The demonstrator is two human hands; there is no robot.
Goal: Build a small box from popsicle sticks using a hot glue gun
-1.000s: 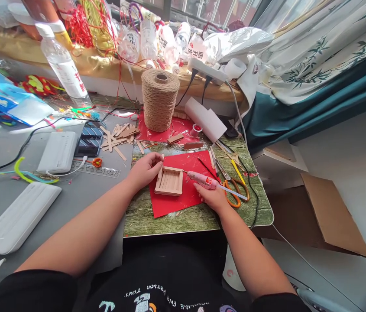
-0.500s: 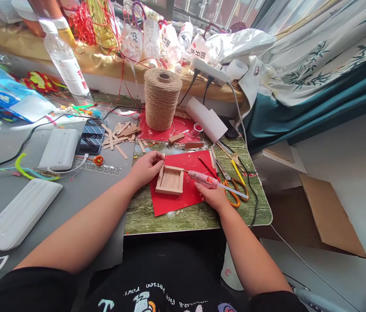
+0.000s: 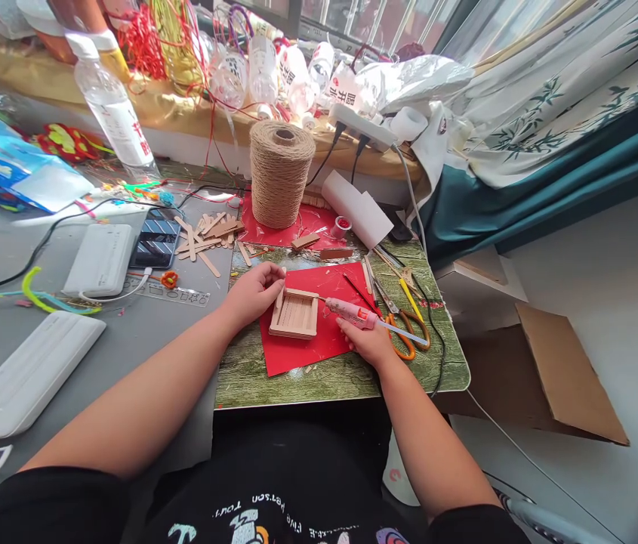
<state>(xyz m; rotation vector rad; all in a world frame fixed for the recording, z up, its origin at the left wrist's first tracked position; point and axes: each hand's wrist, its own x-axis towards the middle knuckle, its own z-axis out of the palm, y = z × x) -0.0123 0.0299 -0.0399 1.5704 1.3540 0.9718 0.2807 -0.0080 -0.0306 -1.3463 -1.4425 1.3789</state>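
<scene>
A small square frame of wooden craft sticks (image 3: 294, 314) lies on a red paper sheet (image 3: 319, 344) atop a green mat (image 3: 324, 378). My left hand (image 3: 254, 291) is closed on the frame's upper left corner, pinching a stick there. My right hand (image 3: 365, 341) grips a pink hot glue gun (image 3: 351, 313), with its nozzle touching the frame's upper right corner.
Orange-handled scissors (image 3: 406, 332) and a yellow tool lie right of the glue gun. A jute twine spool (image 3: 280, 174) stands behind, loose craft sticks (image 3: 208, 238) to its left. White power banks (image 3: 97, 259), a phone, a water bottle (image 3: 112, 106) and cables fill the left side. Cardboard (image 3: 568, 378) lies on the floor at the right.
Both hands stay on the frame and glue gun; only the view has shifted slightly.
</scene>
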